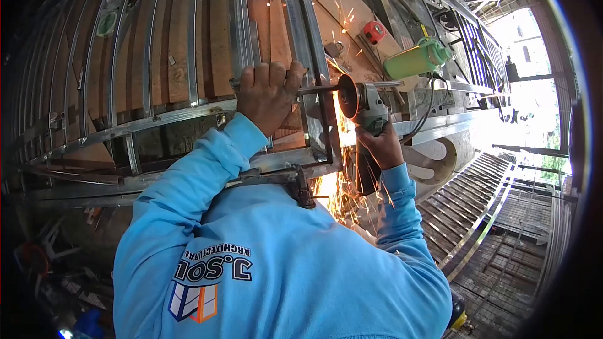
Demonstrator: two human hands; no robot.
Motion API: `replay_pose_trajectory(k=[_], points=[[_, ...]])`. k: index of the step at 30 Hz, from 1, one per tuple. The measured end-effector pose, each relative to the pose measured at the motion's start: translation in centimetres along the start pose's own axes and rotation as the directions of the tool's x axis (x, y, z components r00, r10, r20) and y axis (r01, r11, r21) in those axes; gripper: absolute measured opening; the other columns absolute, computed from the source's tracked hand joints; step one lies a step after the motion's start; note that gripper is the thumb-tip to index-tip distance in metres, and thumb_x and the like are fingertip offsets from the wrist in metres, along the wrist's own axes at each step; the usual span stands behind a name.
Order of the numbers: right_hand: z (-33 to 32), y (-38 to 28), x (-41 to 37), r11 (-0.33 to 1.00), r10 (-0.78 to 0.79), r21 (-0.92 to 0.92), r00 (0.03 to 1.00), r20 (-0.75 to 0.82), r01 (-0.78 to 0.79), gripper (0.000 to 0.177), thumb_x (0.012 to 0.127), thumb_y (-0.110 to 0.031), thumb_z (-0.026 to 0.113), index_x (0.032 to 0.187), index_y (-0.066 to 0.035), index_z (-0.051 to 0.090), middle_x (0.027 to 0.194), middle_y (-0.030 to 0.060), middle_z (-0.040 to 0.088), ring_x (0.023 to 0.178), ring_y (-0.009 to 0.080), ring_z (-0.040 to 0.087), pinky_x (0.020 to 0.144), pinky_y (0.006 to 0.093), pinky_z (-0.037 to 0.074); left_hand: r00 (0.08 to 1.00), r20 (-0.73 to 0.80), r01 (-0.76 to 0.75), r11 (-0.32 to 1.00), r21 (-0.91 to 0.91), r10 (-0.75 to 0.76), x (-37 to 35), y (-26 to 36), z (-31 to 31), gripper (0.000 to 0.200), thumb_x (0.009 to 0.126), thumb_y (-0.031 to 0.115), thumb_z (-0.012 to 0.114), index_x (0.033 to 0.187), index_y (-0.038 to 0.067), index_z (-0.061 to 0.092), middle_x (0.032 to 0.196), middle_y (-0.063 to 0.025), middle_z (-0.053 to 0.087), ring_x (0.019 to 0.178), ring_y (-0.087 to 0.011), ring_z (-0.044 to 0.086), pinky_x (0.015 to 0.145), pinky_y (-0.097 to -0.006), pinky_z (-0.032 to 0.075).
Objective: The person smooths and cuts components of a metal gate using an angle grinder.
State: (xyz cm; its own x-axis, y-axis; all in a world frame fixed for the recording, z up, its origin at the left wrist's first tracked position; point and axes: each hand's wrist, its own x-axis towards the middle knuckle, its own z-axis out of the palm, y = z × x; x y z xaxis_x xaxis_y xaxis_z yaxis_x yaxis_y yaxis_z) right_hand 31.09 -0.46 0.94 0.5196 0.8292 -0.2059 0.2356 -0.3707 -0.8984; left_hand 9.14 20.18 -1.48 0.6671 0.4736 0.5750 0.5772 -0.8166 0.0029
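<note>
My right hand (383, 144) is wrapped around an angle grinder (375, 113), its disc (347, 97) meeting a thin metal bar (319, 90). Bright sparks (339, 204) stream down from the contact and some fly up behind it. My left hand (269, 97) is closed over the bar's left part, knuckles up, above the steel frame; its fingertips are hidden. The bar's far end (391, 83) shows to the right of the disc. Close below the left hand runs a steel rail (276, 161) with a clamp (303, 188) on it.
A barred metal frame (147, 44) fills the left side. Upper right are a red tape measure (374, 32) and a green bottle (418, 56). A cable (429, 113) trails from the grinder area. More barred panels (468, 194) lie lower right.
</note>
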Motion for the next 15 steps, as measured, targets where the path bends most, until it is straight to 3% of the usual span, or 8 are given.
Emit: replay_pose_trajectory(k=[2, 4, 5, 6, 8, 10, 13, 15], points=[[-0.1, 0.3, 0.0, 1.0, 0.002, 0.006, 1.0, 0.01, -0.002, 0.059, 0.083, -0.02, 0.082, 0.13, -0.001, 0.051, 0.118, 0.0102, 0.067, 0.105, 0.0164, 0.064, 0.091, 0.0319, 0.052, 0.998, -0.048, -0.031, 0.999, 0.034, 0.033, 0.3, -0.1, -0.4, 0.035, 0.094, 0.029, 0.066, 0.123, 0.016, 0.052, 0.089, -0.003, 0.053, 0.083, -0.0217, 0.055, 0.082, -0.0448, 0.042], [-0.3, 2.0, 0.4, 0.999, -0.003, -0.032, 1.0, -0.011, 0.003, 0.061, 0.083, -0.02, 0.082, 0.131, -0.001, 0.05, 0.118, 0.0104, 0.067, 0.104, 0.0167, 0.065, 0.091, 0.0326, 0.053, 0.996, -0.081, -0.021, 0.999, 0.026, 0.023, 0.4, -0.1, -0.3, 0.035, 0.094, 0.029, 0.067, 0.123, 0.016, 0.052, 0.089, -0.0028, 0.053, 0.083, -0.0215, 0.055, 0.081, -0.0445, 0.042], [-0.4, 2.3, 0.3, 0.993, -0.101, -0.067, 0.995, -0.005, 0.101, 0.061, 0.083, -0.02, 0.082, 0.132, -0.001, 0.049, 0.118, 0.0106, 0.067, 0.104, 0.017, 0.065, 0.091, 0.0329, 0.053, 0.995, -0.097, -0.017, 1.0, 0.021, 0.019, 0.4, 0.0, -0.2, 0.035, 0.093, 0.028, 0.067, 0.123, 0.016, 0.052, 0.089, -0.0027, 0.053, 0.083, -0.0214, 0.055, 0.081, -0.0443, 0.041], [-0.5, 2.3, 0.2, 0.975, -0.198, -0.102, 0.98, 0.003, 0.198, 0.062, 0.083, -0.02, 0.082, 0.132, -0.002, 0.049, 0.118, 0.0107, 0.067, 0.104, 0.0174, 0.065, 0.091, 0.0331, 0.053, 0.998, -0.062, -0.01, 1.0, 0.013, 0.011, 0.3, 0.0, -0.1, 0.052, 0.083, 0.03, 0.074, 0.127, 0.017, 0.051, 0.094, -0.0035, 0.053, 0.087, -0.0224, 0.055, 0.083, -0.0452, 0.041], [-0.4, 1.6, 0.2, 0.971, -0.199, -0.134, 0.98, 0.001, 0.197, 0.064, 0.083, -0.02, 0.082, 0.133, -0.002, 0.048, 0.118, 0.011, 0.067, 0.104, 0.0181, 0.066, 0.091, 0.0333, 0.053, 1.0, 0.006, 0.007, 1.0, 0.0, -0.007, -0.1, 0.0, 0.2, 0.086, 0.062, 0.034, 0.088, 0.136, 0.018, 0.048, 0.105, -0.0051, 0.053, 0.095, -0.0246, 0.054, 0.087, -0.047, 0.04], [-0.3, 0.3, 0.2, 0.992, -0.005, -0.128, 1.0, -0.026, 0.002, 0.066, 0.082, -0.022, 0.083, 0.134, -0.002, 0.047, 0.118, 0.0113, 0.067, 0.105, 0.0189, 0.066, 0.092, 0.0333, 0.053, 0.999, 0.032, 0.007, 1.0, -0.01, -0.007, -0.2, 0.0, 0.0, 0.085, 0.062, 0.034, 0.088, 0.136, 0.018, 0.048, 0.105, -0.005, 0.053, 0.094, -0.0244, 0.054, 0.087, -0.047, 0.04], [-0.3, 0.1, 0.3, 0.983, 0.025, -0.18, 0.999, -0.028, -0.03, 0.067, 0.082, -0.023, 0.083, 0.134, -0.001, 0.047, 0.118, 0.0117, 0.067, 0.106, 0.0196, 0.066, 0.093, 0.0335, 0.053, 1.0, 0.029, 0.009, 1.0, -0.02, -0.009, -0.2, 0.1, 0.0, 0.084, 0.064, 0.033, 0.087, 0.136, 0.018, 0.048, 0.104, -0.0049, 0.053, 0.094, -0.0244, 0.054, 0.087, -0.047, 0.04], [-0.4, 1.8, 0.6, 0.997, 0.004, -0.081, 1.0, -0.015, -0.006, 0.067, 0.082, -0.023, 0.083, 0.134, 0.0, 0.047, 0.118, 0.0119, 0.067, 0.105, 0.0195, 0.066, 0.092, 0.0337, 0.053, 1.0, 0.014, 0.011, 1.0, -0.016, -0.011, -0.2, 0.1, 0.1, 0.082, 0.065, 0.032, 0.087, 0.135, 0.018, 0.048, 0.104, -0.0049, 0.053, 0.094, -0.0245, 0.054, 0.087, -0.0469, 0.04]])
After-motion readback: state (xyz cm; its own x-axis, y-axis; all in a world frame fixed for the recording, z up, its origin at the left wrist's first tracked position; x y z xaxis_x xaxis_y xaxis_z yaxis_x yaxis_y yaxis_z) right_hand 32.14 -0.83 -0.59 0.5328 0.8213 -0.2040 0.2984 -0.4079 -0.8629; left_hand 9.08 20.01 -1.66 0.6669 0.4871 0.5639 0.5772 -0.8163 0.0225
